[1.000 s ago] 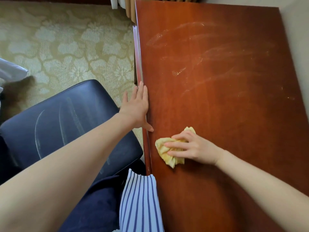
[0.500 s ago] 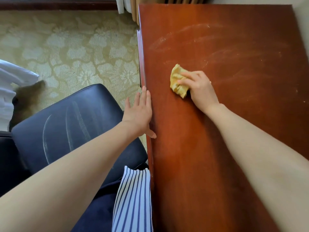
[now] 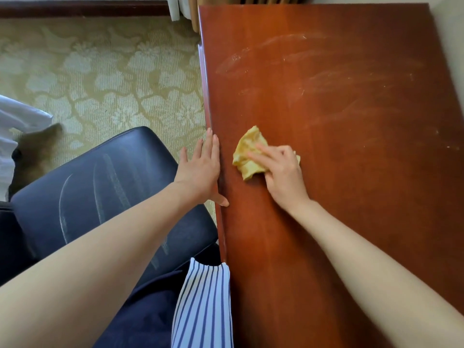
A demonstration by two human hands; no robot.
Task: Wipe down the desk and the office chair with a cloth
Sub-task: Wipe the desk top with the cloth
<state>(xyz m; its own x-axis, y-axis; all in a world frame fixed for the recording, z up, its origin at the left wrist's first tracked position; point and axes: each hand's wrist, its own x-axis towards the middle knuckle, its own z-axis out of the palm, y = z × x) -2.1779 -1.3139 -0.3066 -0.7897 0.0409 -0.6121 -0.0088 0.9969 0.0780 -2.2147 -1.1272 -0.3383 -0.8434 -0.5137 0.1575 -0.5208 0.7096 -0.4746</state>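
Note:
A crumpled yellow cloth (image 3: 247,153) lies on the reddish-brown wooden desk (image 3: 351,172), close to its left edge. My right hand (image 3: 281,169) presses down on the cloth, with its fingers curled over the cloth's right part. My left hand (image 3: 202,169) rests flat against the desk's left edge, fingers straight and the thumb on the desk top. The dark blue office chair (image 3: 105,189) stands left of the desk, partly under my left arm, with pale streaks on its seat. Faint dusty smears mark the far half of the desk.
A patterned beige carpet (image 3: 100,79) covers the floor to the left. White fabric (image 3: 15,126) shows at the left border. A striped blue and white garment (image 3: 203,307) hangs by the desk's near edge. A wall runs along the desk's right side.
My right hand slid the cloth away from me along the desk's left side, then back toward me and slightly right. My left hand stayed on the desk edge.

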